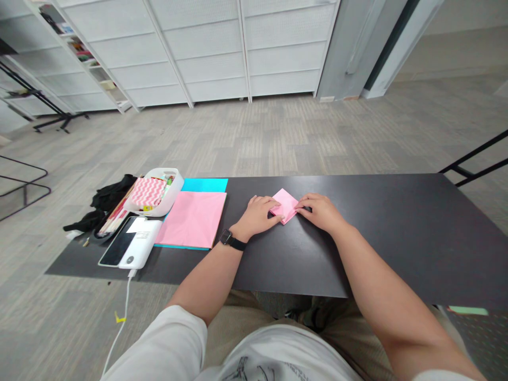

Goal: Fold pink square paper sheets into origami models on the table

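The paper (289, 200), pink and folded to a small diamond, lies on the dark table (400, 227) just right of the frame's center. The right hand (320, 211) pinches its right corner between thumb and fingers. The left hand (261, 216) has its fingers at the left corner and its thumb by the lower left edge; whether it grips or only presses, I cannot tell. A watch (226, 237) is on the left wrist. Left of center, a larger pink sheet (194, 219) lies over a blue sheet (205, 184). Farther left stand a white basket (174, 191) holding a zigzag-patterned pouch (146, 191), and, below it, a white device (141, 246) with a cable (126, 301) running to the lower left.
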`<state>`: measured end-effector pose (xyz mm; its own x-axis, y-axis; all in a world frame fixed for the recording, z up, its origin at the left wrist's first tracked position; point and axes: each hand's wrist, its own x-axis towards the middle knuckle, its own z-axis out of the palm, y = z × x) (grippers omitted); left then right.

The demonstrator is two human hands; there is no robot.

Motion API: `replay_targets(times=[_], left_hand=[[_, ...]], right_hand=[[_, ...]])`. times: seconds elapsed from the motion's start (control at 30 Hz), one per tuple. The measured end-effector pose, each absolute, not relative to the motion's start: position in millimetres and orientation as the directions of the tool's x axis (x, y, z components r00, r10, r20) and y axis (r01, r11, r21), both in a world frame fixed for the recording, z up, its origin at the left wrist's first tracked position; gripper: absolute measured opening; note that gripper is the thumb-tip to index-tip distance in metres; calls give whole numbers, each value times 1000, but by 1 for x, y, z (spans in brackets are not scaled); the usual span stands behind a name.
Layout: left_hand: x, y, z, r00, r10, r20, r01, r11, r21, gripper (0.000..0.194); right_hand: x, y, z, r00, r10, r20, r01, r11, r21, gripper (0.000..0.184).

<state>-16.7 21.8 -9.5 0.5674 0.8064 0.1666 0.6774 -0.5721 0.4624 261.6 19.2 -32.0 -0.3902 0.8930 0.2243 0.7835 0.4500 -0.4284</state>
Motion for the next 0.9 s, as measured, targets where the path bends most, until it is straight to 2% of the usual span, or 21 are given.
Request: replay_targets(times=[0.13, 0.43, 0.53, 0.73, 0.9], left_hand=[[-22, 26, -9, 591, 794, 140, 659, -576, 483, 42], [-26, 39, -18, 633, 754, 175, 616, -627, 476, 13], [-25, 40, -16, 623, 753, 212, 592, -631, 502, 16], [-22, 36, -13, 561, 790, 249, 599, -594, 536, 18], [-19, 33, -11, 595, 737, 321, 538, -662, 522, 18]], right_hand=[[262, 21, -33, -398, 892, 217, 780, 453, -433, 18], [262, 19, -31, -388, 898, 207, 774, 440, -456, 19], [260, 14, -24, -383, 897, 219, 771, 441, -459, 20], [252, 8, -16, -369, 897, 245, 790, 441, -425, 33], [249, 11, -26, -343, 903, 258, 812, 423, -402, 27]])
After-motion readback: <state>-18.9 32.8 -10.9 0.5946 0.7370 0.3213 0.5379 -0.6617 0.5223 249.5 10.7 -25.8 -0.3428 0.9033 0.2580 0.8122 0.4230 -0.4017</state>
